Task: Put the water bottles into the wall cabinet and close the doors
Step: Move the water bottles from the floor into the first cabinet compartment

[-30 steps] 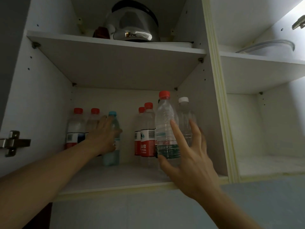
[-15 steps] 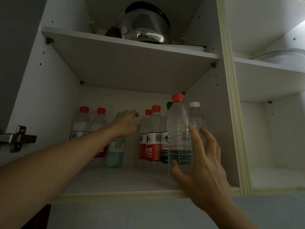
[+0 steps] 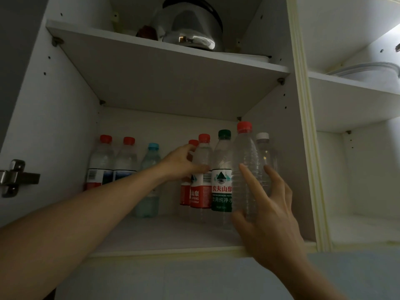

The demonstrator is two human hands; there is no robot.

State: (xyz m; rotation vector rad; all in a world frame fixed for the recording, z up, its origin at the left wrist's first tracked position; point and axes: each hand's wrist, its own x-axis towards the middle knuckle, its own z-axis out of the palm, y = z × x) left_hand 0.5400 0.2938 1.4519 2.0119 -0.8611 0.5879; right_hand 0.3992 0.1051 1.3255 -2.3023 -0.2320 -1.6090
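Several water bottles stand on the lower shelf (image 3: 151, 239) of the open wall cabinet. Two red-capped ones (image 3: 100, 161) stand at the left, and a blue-capped bottle (image 3: 150, 161) is beside them. In the middle my left hand (image 3: 179, 163) closes around a red-labelled bottle (image 3: 201, 191), with a second one (image 3: 185, 195) just behind it. Right of these are a green-labelled bottle (image 3: 221, 187), a tall clear red-capped bottle (image 3: 244, 148) and a white-capped bottle (image 3: 263, 146). My right hand (image 3: 266, 213) is spread against the clear bottle, hiding its base.
A shiny metal kettle (image 3: 190, 29) sits on the upper shelf. A door hinge (image 3: 15, 177) sticks out at the cabinet's left wall. The right compartment holds a glass lid (image 3: 368, 72) on its upper shelf. Pale tiled wall lies below the cabinet.
My left hand left the blue-capped bottle, moved right and closed on the red-labelled bottle. My right hand stayed spread at the clear bottle. The green-capped bottle came into sight.
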